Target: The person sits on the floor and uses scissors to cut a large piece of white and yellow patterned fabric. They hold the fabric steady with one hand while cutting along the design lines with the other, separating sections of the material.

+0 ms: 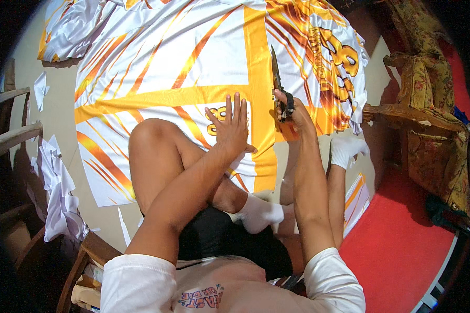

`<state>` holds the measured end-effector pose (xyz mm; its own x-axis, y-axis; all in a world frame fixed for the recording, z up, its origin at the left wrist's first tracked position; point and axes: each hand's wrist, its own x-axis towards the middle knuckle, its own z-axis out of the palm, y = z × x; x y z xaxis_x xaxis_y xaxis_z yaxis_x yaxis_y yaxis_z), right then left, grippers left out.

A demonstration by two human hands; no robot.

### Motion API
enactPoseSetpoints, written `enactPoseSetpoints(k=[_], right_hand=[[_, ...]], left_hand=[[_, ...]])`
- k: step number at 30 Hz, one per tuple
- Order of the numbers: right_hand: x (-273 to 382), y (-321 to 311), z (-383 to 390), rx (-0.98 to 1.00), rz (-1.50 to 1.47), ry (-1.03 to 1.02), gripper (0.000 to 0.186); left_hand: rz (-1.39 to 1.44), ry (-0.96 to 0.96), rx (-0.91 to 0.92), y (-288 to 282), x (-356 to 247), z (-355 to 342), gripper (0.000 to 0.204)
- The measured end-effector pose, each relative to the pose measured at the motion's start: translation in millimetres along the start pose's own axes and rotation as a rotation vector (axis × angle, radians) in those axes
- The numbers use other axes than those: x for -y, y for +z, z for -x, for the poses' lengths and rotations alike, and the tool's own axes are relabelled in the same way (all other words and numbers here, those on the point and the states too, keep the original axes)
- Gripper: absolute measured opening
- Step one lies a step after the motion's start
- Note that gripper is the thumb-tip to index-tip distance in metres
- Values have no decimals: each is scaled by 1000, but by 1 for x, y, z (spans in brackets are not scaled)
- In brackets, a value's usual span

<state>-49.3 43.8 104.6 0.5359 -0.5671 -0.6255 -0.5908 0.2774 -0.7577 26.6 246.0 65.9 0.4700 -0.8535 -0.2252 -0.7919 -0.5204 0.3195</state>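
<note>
on printed fabric (162, 60), the left grip (231, 130) lies spread, released; the right grip (298, 113) grasps black scissors (277, 82).

This looks like a living room in a home, shown by the seat with floral-patterned gold-brown upholstery (429, 151) and carved brown wooden frame (420, 116), the flat red carpet (397, 224) and the smooth beige floor (60, 112).
</note>
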Motion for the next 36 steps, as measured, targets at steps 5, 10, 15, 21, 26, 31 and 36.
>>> enactPoseSetpoints(k=[5,10,15,21,26,31,36], right_hand=[[3,1,-10,-1,11,-12,47],[10,5,-8,-44,38,-23,43],[22,25,11,-110,-75,-29,36],[17,3,-8,-51,58,-4,43],[19,-1,-28,0,53,1,48],[23,4,-28,-11,76,13,47],[19,5,-28,-37,112,-39,47]], left_hand=[[12,21,-38,3,2,1,147],[13,23,-44,5,2,1,148],[-5,-3,35,3,1,0,144],[-6,4,-14,3,0,-1,147],[22,12,-27,3,1,0,147],[43,19,-34,8,3,-1,149],[23,22,-24,6,1,-1,151]])
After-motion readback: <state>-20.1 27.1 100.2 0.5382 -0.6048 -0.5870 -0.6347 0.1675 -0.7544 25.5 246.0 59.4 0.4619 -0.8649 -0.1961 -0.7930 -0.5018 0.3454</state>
